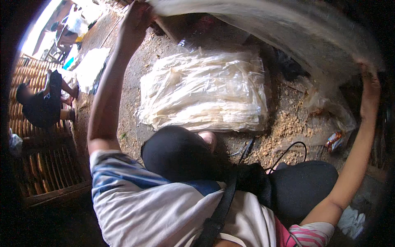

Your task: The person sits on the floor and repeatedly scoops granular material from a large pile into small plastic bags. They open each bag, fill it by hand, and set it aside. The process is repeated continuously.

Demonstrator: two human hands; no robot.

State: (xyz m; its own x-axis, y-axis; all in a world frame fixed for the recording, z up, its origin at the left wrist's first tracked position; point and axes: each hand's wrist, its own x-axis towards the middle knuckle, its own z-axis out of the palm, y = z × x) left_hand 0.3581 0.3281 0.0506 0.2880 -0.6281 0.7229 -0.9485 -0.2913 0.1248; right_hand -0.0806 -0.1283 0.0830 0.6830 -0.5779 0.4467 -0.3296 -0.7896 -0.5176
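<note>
A wide, whitish translucent sheet [288,26], apparently plastic, is stretched between my raised hands in an arc at the far side; motion blurs part of it. At far left, my left hand [141,13] is closed round one end of it. My right hand [369,82] is out at the right rim, its fingers pinching the other end. Below the sheet, on the ground in front of my knees, lies a flat, roughly rectangular stack of wrinkled cream-coloured sheets [201,92]. Clear film shows along its far and right edges.
Crumbly tan bits [284,123] litter the ground right of the stack. A crumpled clear plastic piece [329,105] and a small orange-and-white wrapper [334,141] lie there. A black cable [302,144] loops by my knee. At left, another person [41,103] sits on a slatted bamboo bench [31,78].
</note>
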